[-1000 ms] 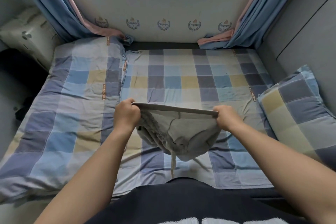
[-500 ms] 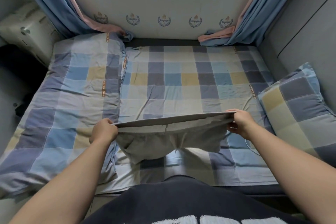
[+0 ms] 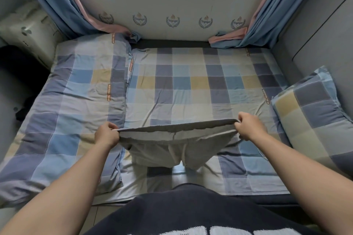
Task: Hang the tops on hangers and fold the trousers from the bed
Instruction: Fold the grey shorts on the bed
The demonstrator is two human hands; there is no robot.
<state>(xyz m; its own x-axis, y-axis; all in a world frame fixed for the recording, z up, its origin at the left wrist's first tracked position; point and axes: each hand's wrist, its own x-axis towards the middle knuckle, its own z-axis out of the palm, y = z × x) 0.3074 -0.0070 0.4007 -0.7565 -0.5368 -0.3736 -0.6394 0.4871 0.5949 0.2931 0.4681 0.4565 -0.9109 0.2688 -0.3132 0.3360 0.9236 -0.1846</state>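
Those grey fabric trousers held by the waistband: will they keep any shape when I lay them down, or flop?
Probably floppy: below the taut waistband, the grey fabric trousers sag in loose folds between the left hand and right hand. Likely light, since a pinch at each end carries them. They should drape and wrinkle on the checked bedsheet.

Both bare arms reach forward, with the hands well apart and level. The left hand point(image 3: 106, 136) and the right hand point(image 3: 250, 128) each curl the fingers and pinch one end of the waistband of the grey trousers point(image 3: 172, 147), knuckles turned up.
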